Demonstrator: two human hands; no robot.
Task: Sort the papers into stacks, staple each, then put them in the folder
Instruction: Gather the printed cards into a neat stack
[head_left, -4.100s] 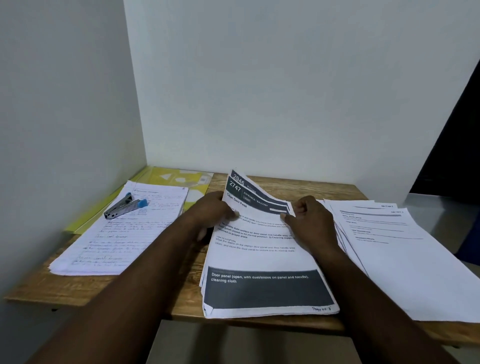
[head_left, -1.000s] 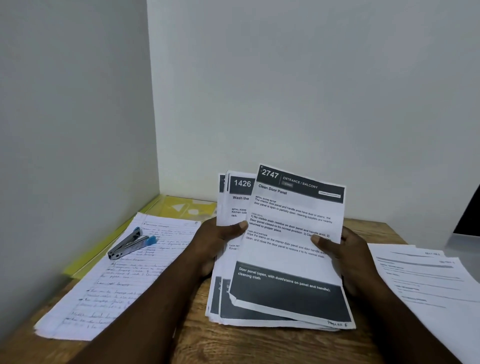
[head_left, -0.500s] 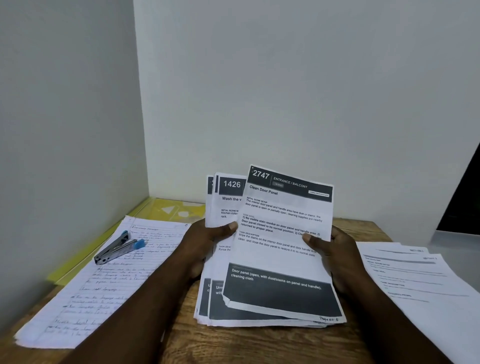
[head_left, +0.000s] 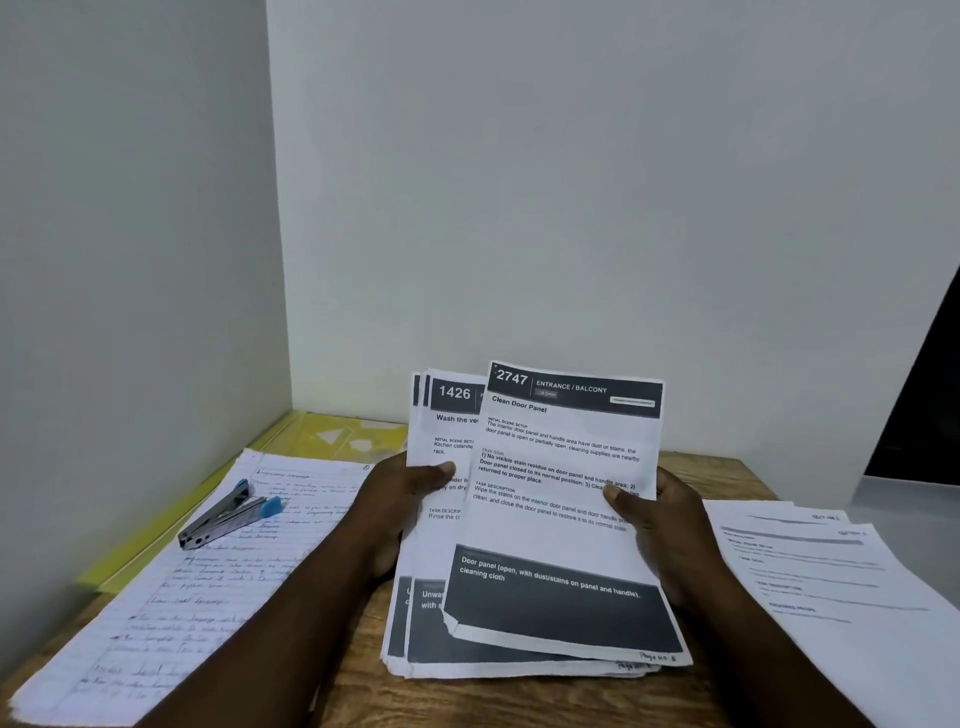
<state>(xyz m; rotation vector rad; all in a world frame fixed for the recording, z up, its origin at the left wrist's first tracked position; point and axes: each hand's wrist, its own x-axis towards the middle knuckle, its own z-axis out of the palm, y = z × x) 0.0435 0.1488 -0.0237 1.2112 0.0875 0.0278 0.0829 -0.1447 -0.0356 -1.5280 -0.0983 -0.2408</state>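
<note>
Three groups of paper show, with one stapler and one folder. In the centre of the frame the printed sheets (head_left: 545, 530) stand nearly upright, their lower edges on the wooden counter (head_left: 727, 470). They are white pages with dark grey header and footer bands; the front one reads "2747 Entrance / Balcony, Clean Door Panel", and one behind it reads "1426". The left hand (head_left: 395, 499) is clamped on the stack's left edge, thumb across the front. The right hand (head_left: 660, 519) grips the right edge the same way. At lower left lies a lined, handwritten stack (head_left: 171, 603) with the metal, blue-tipped stapler (head_left: 228, 514) on it. A yellow folder (head_left: 343, 434) lies under that stack. At lower right plain printed pages (head_left: 831, 571) lie fanned.
</note>
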